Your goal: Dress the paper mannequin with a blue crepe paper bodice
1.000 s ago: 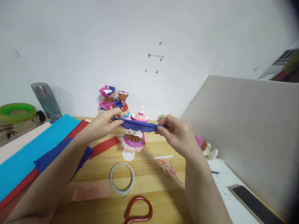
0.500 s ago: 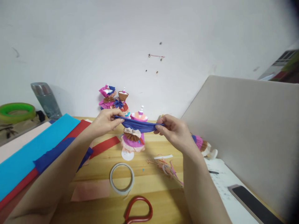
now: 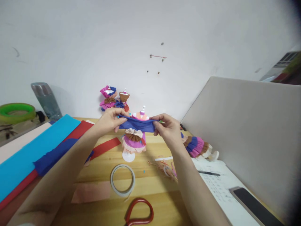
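A strip of blue crepe paper [image 3: 138,125] is stretched between my two hands, its upper edge folded. My left hand [image 3: 115,119] pinches one end between thumb and fingers; my right hand [image 3: 166,125] pinches the other. Right behind the strip stands a small dress-form figure [image 3: 134,143] on a white round base, with a magenta and peach paper skirt and a pleated brown and cream fan at its waist. The strip hides much of its bodice; the white knobbed top shows above. Whether paper and figure touch, I cannot tell.
Two dressed figures [image 3: 109,97] stand by the wall. Crepe sheets [image 3: 42,141] lie at left, a tape roll [image 3: 122,180] and red-handled scissors [image 3: 141,210] in front. To the right are paper scraps [image 3: 166,166], a lying figure [image 3: 197,146], a pen [image 3: 209,173] and a phone [image 3: 255,204].
My hands have come closer together, the right one moving left. The blue strip now hangs wider and flatter before the figure's bodice. More of the lying figure and pen shows.
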Tool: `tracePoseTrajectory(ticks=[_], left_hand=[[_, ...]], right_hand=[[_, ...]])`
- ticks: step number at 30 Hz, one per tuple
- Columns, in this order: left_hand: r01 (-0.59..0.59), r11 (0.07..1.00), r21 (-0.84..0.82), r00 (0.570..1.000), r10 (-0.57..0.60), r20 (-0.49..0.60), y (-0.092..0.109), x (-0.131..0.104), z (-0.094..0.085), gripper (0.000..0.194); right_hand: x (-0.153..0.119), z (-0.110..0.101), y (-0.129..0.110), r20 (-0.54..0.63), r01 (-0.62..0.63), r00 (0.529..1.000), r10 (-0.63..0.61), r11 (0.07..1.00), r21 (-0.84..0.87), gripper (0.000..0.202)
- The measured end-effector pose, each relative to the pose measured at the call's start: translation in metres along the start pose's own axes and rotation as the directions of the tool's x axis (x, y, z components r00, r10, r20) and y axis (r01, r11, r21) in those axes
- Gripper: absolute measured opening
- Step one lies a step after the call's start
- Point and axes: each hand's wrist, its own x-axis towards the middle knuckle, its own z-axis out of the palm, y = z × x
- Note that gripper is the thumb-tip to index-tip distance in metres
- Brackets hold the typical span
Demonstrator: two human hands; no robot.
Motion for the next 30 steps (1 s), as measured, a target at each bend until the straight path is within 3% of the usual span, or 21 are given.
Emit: tracePoseTrajectory(ticks=[5,9,12,19,30], left_hand=[[-0.042,0.997,-0.061,0.999,0.041,-0.027,0.002,0.002,0.0,0.016],[-0.049,0.996,-0.073,0.998,0.045,-0.049,0.003,0.002,-0.002,0.016],[-0.049,0.996,-0.071,0.998,0.046,-0.045,0.005,0.001,-0.003,0.015],[-0.056,0.994,-0.089,0.998,0.055,-0.016,0.01,-0.001,-0.004,0.01],[-0.073,0.991,-0.112,0.997,0.074,0.009,-0.003,0.003,-0.009,0.012]], right_hand=[[0.003,0.011,0.003,-0.064,0.027,0.998,-0.02,0.995,0.098,0.014],[0.002,0.01,0.003,-0.11,0.102,0.989,-0.101,0.995,-0.004,0.012],[-0.001,0.009,0.0,-0.129,0.087,0.987,-0.093,0.995,-0.049,0.014],[0.0,0.013,-0.006,-0.059,0.025,0.998,-0.015,0.984,0.179,0.017],[0.0,0.009,-0.004,0.038,0.039,0.998,-0.048,0.976,0.213,0.009]])
